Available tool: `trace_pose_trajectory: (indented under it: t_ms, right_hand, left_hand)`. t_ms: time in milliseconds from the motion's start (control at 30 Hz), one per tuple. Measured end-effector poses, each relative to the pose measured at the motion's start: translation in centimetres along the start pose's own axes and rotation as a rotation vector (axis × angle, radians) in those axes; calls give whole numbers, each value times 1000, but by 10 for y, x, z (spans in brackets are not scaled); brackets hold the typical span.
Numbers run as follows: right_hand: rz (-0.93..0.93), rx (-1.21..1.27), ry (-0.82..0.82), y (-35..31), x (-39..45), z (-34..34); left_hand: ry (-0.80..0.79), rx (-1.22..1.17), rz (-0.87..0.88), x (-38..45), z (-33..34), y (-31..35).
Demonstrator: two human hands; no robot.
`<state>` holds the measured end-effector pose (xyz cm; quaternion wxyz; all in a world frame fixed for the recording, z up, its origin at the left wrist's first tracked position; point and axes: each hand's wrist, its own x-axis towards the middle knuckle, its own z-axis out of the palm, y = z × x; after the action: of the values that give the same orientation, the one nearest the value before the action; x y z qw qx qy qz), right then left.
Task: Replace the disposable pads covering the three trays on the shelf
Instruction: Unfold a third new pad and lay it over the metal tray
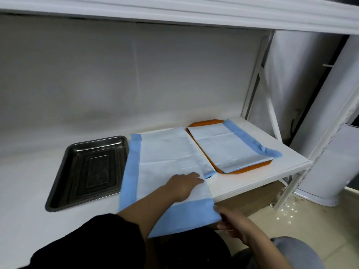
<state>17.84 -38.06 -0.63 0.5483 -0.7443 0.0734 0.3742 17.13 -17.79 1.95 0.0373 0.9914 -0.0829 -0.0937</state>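
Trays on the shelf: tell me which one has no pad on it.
The dark metal tray at the left end lies bare. The orange tray at the right carries a pad, and another pad fully covers the middle spot.

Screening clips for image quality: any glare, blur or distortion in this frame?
Head view: wide-angle bending curves the shelf edge and the upright; dim, soft light, with slight overall softness; speckled glints on the floor at lower right; the metal tray shows faint sheen, no hard glare; the right hand looks slightly blurred.
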Motion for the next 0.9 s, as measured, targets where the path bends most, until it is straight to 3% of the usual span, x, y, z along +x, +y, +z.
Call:
trace_pose_trajectory:
  t_ms: [133,400,600,733,900]
  right_hand:
    - [-97,-135,-24,5,0,-5]
    - [-271,-265,-13,4,-2,-16]
    - [-277,-275,-28,7,-1,-21]
    - [-136,-270,-110,0,2,-28]
    - [-34,149,-29,-1,31,-27]
  left_hand:
    - [-32,108,143,40,-8,23]
    - [-259,199,100,71,-10,44]
    - [-228,208,94,75,-6,42]
    - [-147,154,94,70,-3,42]
    - [80,134,165,43,19,51]
